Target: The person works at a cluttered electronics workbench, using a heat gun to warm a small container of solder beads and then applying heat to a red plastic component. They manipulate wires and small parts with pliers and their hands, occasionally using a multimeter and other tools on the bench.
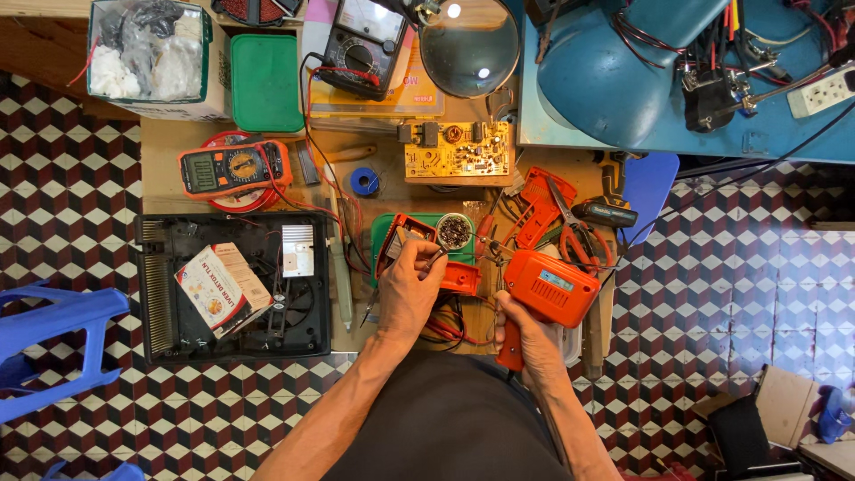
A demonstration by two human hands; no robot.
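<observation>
My right hand grips the handle of an orange soldering gun, whose tip points left toward my other hand. My left hand pinches a thin wire-like metal piece between thumb and fingers, just below a small round tin of dark bits. An opened orange plastic casing lies under and beside that hand, on a green tray. Red wires trail beneath both hands.
On the wooden table are an orange multimeter, a black analog meter, a magnifier, a yellow circuit board, red-handled pliers and an open black device housing with a small carton. A blue stool stands left.
</observation>
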